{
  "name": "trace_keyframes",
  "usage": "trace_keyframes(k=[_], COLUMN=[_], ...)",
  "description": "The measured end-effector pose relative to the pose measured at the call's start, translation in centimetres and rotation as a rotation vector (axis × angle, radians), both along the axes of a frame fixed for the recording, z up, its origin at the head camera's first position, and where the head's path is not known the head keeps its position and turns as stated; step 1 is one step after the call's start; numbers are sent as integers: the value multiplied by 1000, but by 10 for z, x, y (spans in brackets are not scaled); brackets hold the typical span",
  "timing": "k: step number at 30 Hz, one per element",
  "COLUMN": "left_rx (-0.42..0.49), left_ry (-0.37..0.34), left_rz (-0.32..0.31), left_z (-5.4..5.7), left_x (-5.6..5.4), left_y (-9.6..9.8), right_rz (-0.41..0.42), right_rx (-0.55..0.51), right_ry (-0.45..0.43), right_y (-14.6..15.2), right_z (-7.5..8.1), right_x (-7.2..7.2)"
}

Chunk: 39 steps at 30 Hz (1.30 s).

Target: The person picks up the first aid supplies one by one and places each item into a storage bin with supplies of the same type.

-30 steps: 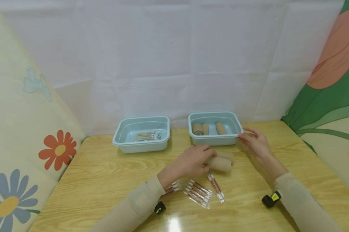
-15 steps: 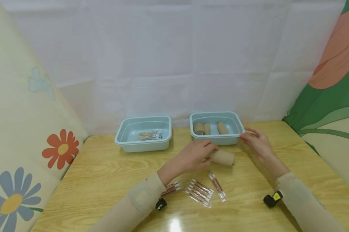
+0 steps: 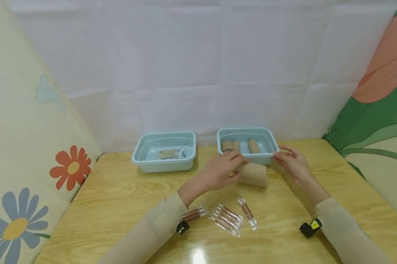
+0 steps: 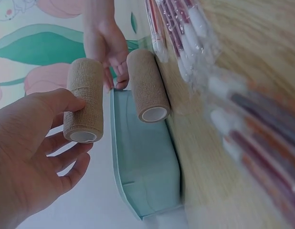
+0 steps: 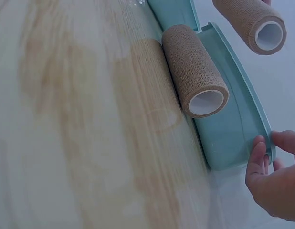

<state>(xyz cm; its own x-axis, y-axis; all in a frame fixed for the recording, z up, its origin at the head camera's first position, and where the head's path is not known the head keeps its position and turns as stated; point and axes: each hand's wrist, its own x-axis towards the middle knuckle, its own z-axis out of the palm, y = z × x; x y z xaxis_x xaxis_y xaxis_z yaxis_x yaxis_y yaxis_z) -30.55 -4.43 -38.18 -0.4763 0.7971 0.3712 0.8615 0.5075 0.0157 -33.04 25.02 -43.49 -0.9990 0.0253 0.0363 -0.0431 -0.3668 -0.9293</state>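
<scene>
My left hand (image 3: 218, 170) holds a tan elastic bandage roll (image 4: 85, 100) between thumb and fingers, raised off the table in front of the right bin. A second tan bandage roll (image 5: 195, 71) lies on the table against that bin's near side; in the head view the held roll largely overlaps it. At the front right corner of the light blue right bin (image 3: 261, 160), my right hand (image 3: 294, 165) pinches the rim between thumb and fingers. Inside this bin lie several more bandage rolls (image 3: 253, 146).
To the left stands a matching blue bin (image 3: 165, 168) with packets of swabs (image 3: 172, 154) in it. Clear packets of brown-red swabs (image 3: 226, 219) lie on the wood table (image 3: 119, 205) nearer me. A white sheet (image 3: 172, 73) hangs behind the bins.
The left hand has lifted its bandage roll up and toward the right bin, above the roll lying on the table. The right hand keeps its place on the rim.
</scene>
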Motion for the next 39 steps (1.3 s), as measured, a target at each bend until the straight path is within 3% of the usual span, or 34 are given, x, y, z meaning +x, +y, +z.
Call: trace_keyframes(k=[8, 17, 25, 32, 39], left_rx=[-39, -80, -108, -33, -39], left_ry=[2, 40, 61, 105, 83], left_rz=[36, 33, 74, 63, 83], left_z=[11, 24, 26, 26, 24], left_x=[-5, -12, -18, -29, -39], left_y=[0, 1, 3, 5, 5], right_rz=[3, -8, -5, -5, -7], right_rx=[0, 0, 6, -12, -4], right_ry=[8, 7, 5, 14, 17], right_y=[-1, 0, 0, 0, 0], right_z=[-1, 0, 0, 0, -1], right_x=[0, -2, -3, -3, -4])
